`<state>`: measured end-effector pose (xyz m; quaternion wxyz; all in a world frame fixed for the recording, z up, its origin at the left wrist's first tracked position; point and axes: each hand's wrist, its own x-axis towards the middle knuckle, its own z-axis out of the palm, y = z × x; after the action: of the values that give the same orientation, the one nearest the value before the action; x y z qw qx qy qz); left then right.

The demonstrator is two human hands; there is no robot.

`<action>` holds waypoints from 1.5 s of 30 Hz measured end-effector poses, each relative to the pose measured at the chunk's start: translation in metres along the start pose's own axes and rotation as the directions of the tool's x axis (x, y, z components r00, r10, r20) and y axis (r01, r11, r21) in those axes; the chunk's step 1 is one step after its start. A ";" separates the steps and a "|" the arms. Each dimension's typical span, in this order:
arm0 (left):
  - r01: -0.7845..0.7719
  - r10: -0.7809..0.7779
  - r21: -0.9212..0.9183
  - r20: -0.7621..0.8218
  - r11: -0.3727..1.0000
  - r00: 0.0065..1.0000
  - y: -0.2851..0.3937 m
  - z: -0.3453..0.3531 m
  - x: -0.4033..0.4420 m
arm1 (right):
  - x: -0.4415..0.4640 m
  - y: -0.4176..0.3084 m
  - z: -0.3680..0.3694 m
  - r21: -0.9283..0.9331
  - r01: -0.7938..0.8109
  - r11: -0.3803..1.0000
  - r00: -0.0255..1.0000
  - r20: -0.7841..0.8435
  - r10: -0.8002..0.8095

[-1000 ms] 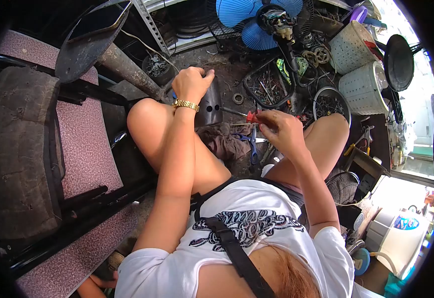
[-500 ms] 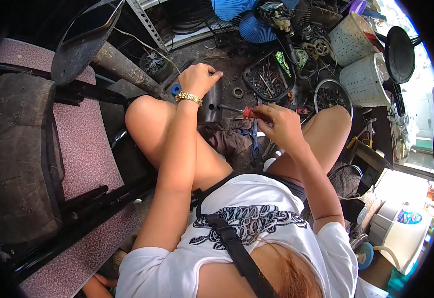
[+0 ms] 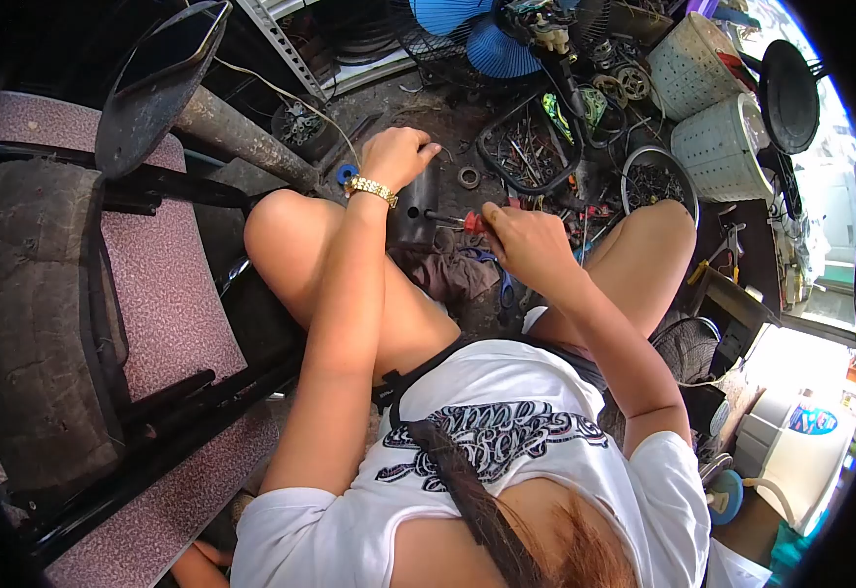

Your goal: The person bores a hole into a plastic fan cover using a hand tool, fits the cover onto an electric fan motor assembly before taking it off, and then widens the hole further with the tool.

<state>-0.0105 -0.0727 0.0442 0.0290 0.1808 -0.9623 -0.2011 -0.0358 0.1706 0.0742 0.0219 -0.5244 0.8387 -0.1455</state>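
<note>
My left hand [image 3: 395,159], with a gold watch at the wrist, is closed over the top of a dark cylindrical part [image 3: 410,223] that has round holes in its side. Its fingers are mostly hidden behind the part. My right hand [image 3: 528,247] grips the red handle of a screwdriver [image 3: 471,223]. The shaft points left, and its tip meets the side of the dark part near a hole. Below the part lies a crumpled brown cloth [image 3: 452,274], with blue-handled scissors [image 3: 507,292] beside it. A small metal ring [image 3: 468,177] sits on the floor just beyond.
A black tray [image 3: 487,162] holds screwdrivers and loose tools. Right of it stands a metal bowl [image 3: 694,191] of small parts, near perforated white buckets [image 3: 717,147]. A blue-bladed fan [image 3: 496,49] is at the back. A pink patterned bench [image 3: 173,294] runs along the left.
My right hand and the screwdriver have shifted slightly left, and the hand has turned over the handle. My left hand stays on the dark part. The head view has shifted a little.
</note>
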 end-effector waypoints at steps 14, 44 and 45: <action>0.021 -0.023 0.012 0.173 1.000 0.985 0.003 -0.003 0.000 | -0.003 -0.008 0.001 0.044 -0.047 0.998 0.997 0.055 0.045; 0.063 -0.063 0.009 0.240 0.998 0.969 0.005 -0.007 0.002 | -0.006 -0.011 0.004 0.112 -0.142 0.984 0.985 0.111 0.130; 0.055 -0.053 -0.004 0.233 0.998 0.971 0.004 -0.006 0.002 | -0.006 -0.012 0.003 0.111 -0.141 0.984 0.985 0.111 0.129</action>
<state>-0.0128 -0.0724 0.0509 -0.0884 0.1819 -0.9528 -0.2265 -0.0222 0.1704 0.0734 0.1064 -0.4709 0.8599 -0.1658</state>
